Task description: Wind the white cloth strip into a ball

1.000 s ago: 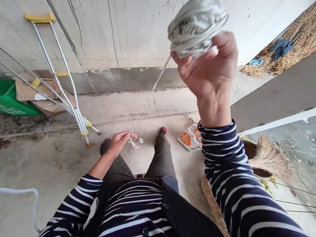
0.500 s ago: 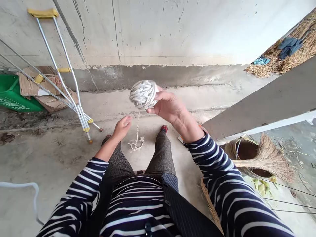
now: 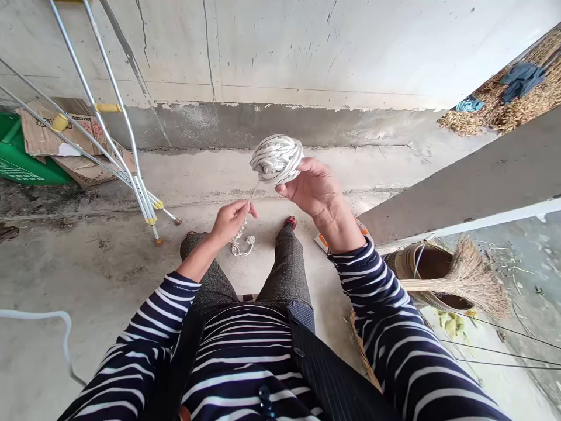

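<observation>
My right hand (image 3: 313, 188) holds a ball of white cord (image 3: 277, 159) up in front of me, thumb and fingers gripping its right side. From the ball's underside a strand of cord (image 3: 255, 189) runs down to my left hand (image 3: 232, 221), which pinches it between thumb and forefinger. Below that hand the strand's tail (image 3: 242, 247) hangs toward the floor between my feet, where it is bunched and knotted. Both hands are in front of me, the left one lower than the ball.
Metal crutches (image 3: 111, 99) lean at the left by a green bin (image 3: 26, 155) and flattened cardboard (image 3: 56, 134). To the right are a pillar (image 3: 456, 181), a bucket (image 3: 432, 263) and a straw broom (image 3: 468, 278). A pale wall (image 3: 280, 52) rises ahead.
My left hand has moved up and right and now pinches the strand, which hung free before. My right hand has shifted the ball to the right and slightly up.
</observation>
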Available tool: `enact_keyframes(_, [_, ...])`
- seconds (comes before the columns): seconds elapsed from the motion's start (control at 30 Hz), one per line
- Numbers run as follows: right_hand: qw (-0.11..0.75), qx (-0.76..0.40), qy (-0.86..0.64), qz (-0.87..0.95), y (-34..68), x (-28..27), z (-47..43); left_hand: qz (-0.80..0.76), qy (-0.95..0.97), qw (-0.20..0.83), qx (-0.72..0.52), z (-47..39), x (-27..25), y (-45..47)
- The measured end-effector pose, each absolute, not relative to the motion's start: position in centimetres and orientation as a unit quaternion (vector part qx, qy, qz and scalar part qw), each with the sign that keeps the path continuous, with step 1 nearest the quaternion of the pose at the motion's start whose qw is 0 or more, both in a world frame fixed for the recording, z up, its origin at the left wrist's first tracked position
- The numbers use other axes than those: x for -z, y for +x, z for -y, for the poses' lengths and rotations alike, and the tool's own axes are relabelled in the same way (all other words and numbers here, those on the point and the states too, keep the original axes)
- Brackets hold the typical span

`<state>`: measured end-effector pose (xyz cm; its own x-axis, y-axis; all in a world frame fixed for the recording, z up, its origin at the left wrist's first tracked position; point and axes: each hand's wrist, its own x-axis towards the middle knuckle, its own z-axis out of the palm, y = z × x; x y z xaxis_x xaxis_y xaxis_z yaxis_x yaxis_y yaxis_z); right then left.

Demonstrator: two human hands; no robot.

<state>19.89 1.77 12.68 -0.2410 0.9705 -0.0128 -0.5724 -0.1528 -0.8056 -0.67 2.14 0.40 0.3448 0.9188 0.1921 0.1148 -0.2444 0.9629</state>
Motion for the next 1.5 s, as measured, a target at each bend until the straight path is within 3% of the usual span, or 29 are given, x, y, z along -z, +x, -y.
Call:
enact_keyframes(0.33, [0.570, -0.694, -0.289, 0.332, 20.3, -12.6, -0.7, -0.520, 0.683, 0.466, -0.215, 0.2, 7.8, -4.1])
enact_keyframes(0.43, [0.542, -0.709, -0.283, 0.351, 19.5, -11.4, -0.5, -0.566, 0.650, 0.427, -0.273, -0.9, 6.7, -3.8])
enact_keyframes(0.6, [0.510, -0.721, -0.306, 0.355, 17.7, -9.6, -0.1, -0.428, 0.607, 0.474, -0.472, -2.9, 0.4, -0.4])
enact_keyframes(0.73, [0.520, -0.711, -0.306, 0.361, 17.4, -9.4, 0.4, -0.411, 0.585, 0.475, -0.512, -3.3, -2.8, 2.2])
enact_keyframes(0.97, [0.509, -0.722, -0.304, 0.358, 18.5, -8.8, 0.8, -0.463, 0.634, 0.403, -0.470, -3.6, -0.4, 0.7])
enact_keyframes(1.3, [0.605, -0.643, -0.303, 0.357, 20.9, -12.0, 1.7, -0.492, 0.616, 0.510, -0.345, -0.8, 5.3, -3.3])
enact_keyframes(1.5, [0.573, -0.639, -0.353, 0.373, 21.6, -10.3, 1.7, -0.540, 0.648, 0.451, -0.293, 0.6, 6.9, -5.6])
